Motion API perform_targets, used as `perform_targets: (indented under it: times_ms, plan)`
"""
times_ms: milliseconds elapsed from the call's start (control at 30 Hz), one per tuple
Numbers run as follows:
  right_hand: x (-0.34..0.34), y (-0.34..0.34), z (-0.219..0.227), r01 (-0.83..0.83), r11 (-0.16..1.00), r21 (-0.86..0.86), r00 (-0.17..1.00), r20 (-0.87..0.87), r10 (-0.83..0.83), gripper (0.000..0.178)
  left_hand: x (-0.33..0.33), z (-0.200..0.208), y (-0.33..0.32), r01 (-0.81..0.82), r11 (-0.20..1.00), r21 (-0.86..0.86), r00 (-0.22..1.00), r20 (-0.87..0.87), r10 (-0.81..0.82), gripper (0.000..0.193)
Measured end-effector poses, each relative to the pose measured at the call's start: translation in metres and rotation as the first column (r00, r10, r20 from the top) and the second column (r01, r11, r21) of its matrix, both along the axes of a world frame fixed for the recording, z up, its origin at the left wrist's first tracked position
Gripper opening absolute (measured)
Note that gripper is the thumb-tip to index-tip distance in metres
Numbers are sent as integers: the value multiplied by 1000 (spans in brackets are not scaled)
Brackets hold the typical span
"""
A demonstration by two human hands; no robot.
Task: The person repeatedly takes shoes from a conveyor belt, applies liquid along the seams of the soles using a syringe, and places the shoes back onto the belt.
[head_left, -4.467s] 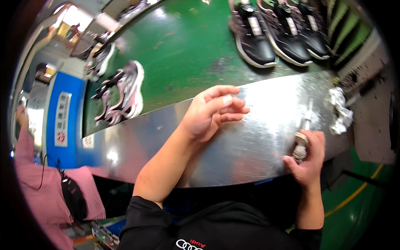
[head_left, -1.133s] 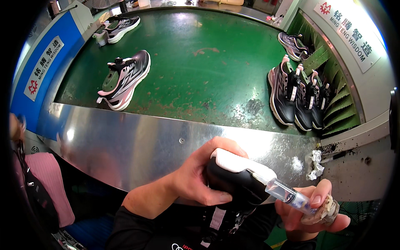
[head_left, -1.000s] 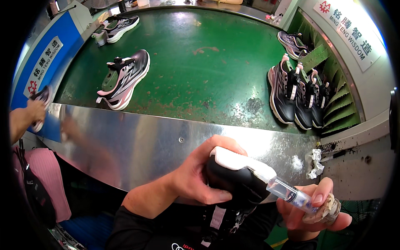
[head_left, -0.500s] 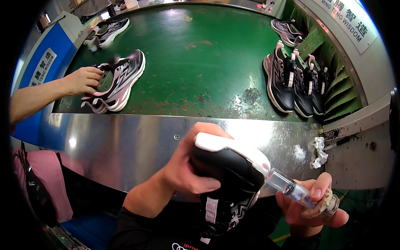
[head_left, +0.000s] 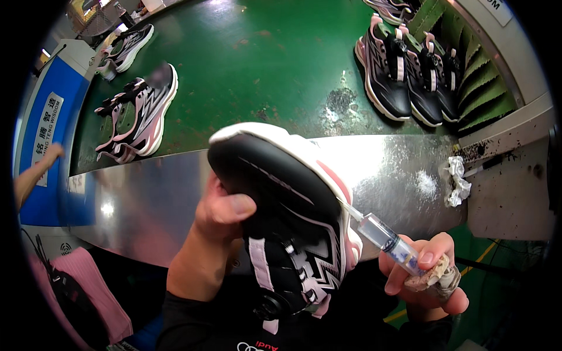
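My left hand (head_left: 222,210) grips a black sneaker (head_left: 269,175) with pink trim and a white sole, thumb on the upper and fingers out of sight behind. The shoe hangs tilted over the metal ledge, its toe pointing away from me and its sole edge turned to the right. In my right hand (head_left: 424,266) is a clear syringe (head_left: 380,233) with some bluish matter inside. A crumpled, stained wad (head_left: 436,281) covers the plunger end, under my fingers. The syringe's thin tip meets the side of the shoe where upper and sole join.
Beyond the metal ledge (head_left: 140,193) lies a green conveyor belt (head_left: 252,76). Similar sneakers stand at its left (head_left: 140,114) and right (head_left: 383,73). Crumpled white paper (head_left: 458,181) lies at the ledge's right end. A co-worker's hand (head_left: 50,158) shows at far left.
My left hand has turned the sneaker, showing more of its side, and shifted it left. The syringe tip stays against the sole edge. The co-worker's hand has left the shoe at left.
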State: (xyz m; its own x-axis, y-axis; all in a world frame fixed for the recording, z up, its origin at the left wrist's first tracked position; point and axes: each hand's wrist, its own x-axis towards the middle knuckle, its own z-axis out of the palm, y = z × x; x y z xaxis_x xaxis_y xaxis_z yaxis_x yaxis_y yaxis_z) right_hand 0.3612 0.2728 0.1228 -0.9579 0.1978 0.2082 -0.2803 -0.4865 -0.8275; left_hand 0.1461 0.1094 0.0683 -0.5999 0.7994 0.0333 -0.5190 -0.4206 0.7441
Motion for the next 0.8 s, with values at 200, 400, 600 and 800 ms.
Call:
perform_targets:
  times_ms: [200,400,600,800]
  plan:
    - [7,1,-19,25,996,89,998,50,-30,64,-1,-4,7,-30,994,103,986,168,13,71]
    - [18,-3,-29,69,993,100,992,97,-79,63,-11,-19,-1,-39,991,129,980,199,13,64]
    - [35,-9,-38,70,997,44,992,105,-75,63,-14,-19,-1,-29,980,195,946,323,-36,54]
    - [56,-10,-41,11,1000,6,992,129,-12,64,-19,-27,2,-92,990,109,943,328,51,48]
